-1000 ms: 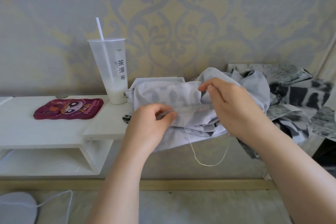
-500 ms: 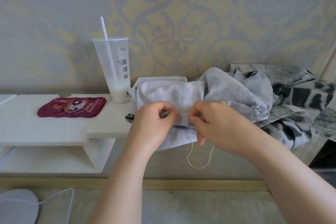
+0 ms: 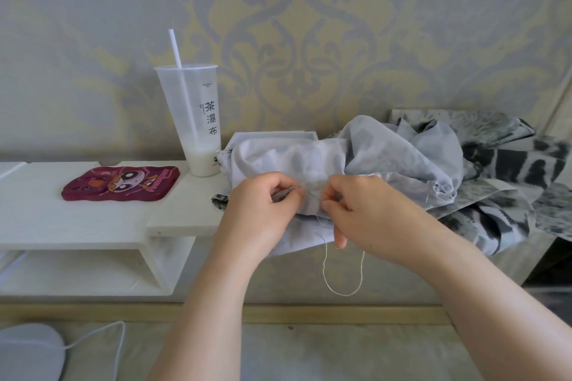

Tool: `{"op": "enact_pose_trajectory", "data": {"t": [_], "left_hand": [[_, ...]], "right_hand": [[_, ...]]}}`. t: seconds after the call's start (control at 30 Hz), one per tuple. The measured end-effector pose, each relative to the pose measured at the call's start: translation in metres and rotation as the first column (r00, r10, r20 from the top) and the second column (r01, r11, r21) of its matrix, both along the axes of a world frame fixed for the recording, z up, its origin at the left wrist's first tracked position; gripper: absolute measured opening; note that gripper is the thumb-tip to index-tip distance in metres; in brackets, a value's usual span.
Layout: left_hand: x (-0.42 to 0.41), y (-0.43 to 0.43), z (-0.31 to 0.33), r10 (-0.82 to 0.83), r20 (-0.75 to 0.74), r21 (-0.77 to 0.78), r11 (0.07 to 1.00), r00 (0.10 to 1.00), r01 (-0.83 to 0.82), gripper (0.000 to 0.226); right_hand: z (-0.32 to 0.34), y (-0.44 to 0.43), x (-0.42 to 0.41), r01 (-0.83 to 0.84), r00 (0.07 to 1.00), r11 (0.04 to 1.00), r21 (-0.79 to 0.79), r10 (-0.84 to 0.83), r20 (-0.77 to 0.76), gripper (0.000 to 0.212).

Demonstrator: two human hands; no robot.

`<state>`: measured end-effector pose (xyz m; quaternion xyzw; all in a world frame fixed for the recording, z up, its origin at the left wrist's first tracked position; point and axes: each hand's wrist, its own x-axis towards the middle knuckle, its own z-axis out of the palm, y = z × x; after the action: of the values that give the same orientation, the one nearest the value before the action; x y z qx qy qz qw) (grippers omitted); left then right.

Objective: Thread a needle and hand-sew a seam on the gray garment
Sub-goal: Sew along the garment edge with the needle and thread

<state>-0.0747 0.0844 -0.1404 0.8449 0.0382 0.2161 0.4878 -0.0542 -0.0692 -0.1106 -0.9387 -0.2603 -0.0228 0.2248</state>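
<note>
The gray garment [image 3: 396, 151] lies bunched over the right end of the white shelf [image 3: 93, 219], with its lower edge hanging off the front. My left hand [image 3: 263, 204] pinches a fold of that edge. Just to the right, my right hand [image 3: 365, 210] pinches a thin needle [image 3: 314, 194] that lies across the fabric between the two hands. A loop of white thread [image 3: 340, 278] hangs below the right hand.
A tall plastic cup [image 3: 193, 120] with a straw and a little milky drink stands left of the garment. A red cartoon phone case [image 3: 120, 182] lies further left. A black-and-white patterned cloth [image 3: 510, 195] is heaped at the right. A white cable [image 3: 102, 337] runs along the bottom left.
My right hand came down from the top of the garment to the needle beside my left hand. The hanging thread loop grew shorter and narrower. My left hand kept its pinch on the fabric.
</note>
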Motion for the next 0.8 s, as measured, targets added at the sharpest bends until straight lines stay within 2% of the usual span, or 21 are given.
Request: {"op": "enact_pose_trajectory", "data": {"t": [0.13,0.27,0.43,0.67,0.8], "left_hand": [[-0.001,-0.003,0.000,-0.014,0.002,0.035,0.999,1.000,0.014,0.008],[-0.002,-0.008,0.002,-0.058,0.015,0.069,0.996,0.998,0.057,0.009],[-0.001,-0.001,0.002,-0.027,0.032,-0.151,0.988,0.999,0.032,0.012],[-0.001,-0.003,0.006,-0.014,0.030,-0.325,0.945,0.999,0.023,0.011],[-0.004,-0.005,0.008,-0.082,0.057,-0.316,0.944,0.995,0.096,0.014]], "right_hand": [[-0.002,0.003,0.001,-0.002,0.999,1.000,0.030,0.003,-0.033,0.018],[-0.006,0.007,0.006,0.013,0.996,0.989,0.148,0.000,-0.084,0.013],[0.005,0.001,0.006,-0.029,0.981,0.918,0.395,0.102,-0.166,0.006],[0.018,-0.010,-0.002,-0.212,0.927,0.867,0.451,0.325,-0.190,0.004],[0.011,-0.004,0.002,-0.169,0.965,0.878,0.448,0.240,-0.106,0.009]]}}
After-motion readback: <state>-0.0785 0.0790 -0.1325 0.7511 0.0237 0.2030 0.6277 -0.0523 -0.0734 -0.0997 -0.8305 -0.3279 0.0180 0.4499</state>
